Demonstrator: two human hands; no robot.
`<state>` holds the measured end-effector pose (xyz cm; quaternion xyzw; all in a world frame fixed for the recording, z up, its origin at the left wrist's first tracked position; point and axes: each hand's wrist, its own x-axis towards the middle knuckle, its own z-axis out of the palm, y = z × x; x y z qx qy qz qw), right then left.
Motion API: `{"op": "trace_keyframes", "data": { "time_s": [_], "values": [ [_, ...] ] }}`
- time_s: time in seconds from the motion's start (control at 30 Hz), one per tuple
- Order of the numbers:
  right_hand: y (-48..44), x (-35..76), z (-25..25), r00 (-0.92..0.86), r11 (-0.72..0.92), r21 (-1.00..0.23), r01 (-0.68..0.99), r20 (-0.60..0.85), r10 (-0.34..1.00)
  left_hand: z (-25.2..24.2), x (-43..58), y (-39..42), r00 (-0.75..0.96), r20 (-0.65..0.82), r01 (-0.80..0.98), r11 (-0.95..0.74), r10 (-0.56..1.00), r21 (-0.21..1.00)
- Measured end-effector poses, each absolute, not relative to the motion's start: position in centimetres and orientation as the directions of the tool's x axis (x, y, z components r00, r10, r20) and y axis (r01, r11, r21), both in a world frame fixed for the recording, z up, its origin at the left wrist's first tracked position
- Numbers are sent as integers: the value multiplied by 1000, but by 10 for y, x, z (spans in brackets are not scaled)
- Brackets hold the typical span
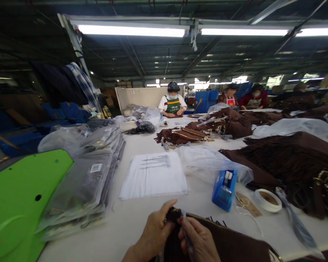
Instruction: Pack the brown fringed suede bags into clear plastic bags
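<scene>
At the near edge of the table lies a dark brown bag (232,238) with a zip along its top edge and some fringe behind it. My left hand (155,231) is closed around a bunched dark brown strap (173,214) with small gold metal parts. Right beside it, my right hand (198,238) pinches a piece of clear plastic wrap (190,247) against the strap end. The fingertips of both hands almost meet, and the strap's lower part is hidden behind them.
A blue tape dispenser (224,191), a roll of tape (268,200) and a paper tag (248,204) lie to the right. White printed sheets (154,176) lie ahead. Bagged grey goods (79,178) and a green panel (24,203) stand left. Fringed brown bags (284,156) pile right; co-workers sit opposite.
</scene>
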<state>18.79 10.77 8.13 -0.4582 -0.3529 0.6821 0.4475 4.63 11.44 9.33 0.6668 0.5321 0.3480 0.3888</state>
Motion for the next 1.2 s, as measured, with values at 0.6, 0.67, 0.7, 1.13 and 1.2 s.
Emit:
{"op": "trace_keyframes", "data": {
  "time_s": [0.6,0.67,0.7,1.13,1.2],
  "values": [
    [112,180,46,-269,-273,-924,-267,-200,942,92,47,118,57,67,280,-81,996,957],
    [113,178,43,-253,-241,-944,-223,-183,950,90,52,122,-36,31,312,-18,999,950],
    [114,178,41,-250,-230,-951,-206,-176,952,88,54,124,-79,13,316,12,997,949],
    [116,168,38,-211,-202,-967,-158,-166,963,79,66,133,-229,-184,-75,171,956,982],
    [116,168,39,-206,-187,-972,-142,-156,966,75,67,133,-257,-222,-120,197,941,973]
  ]
}}
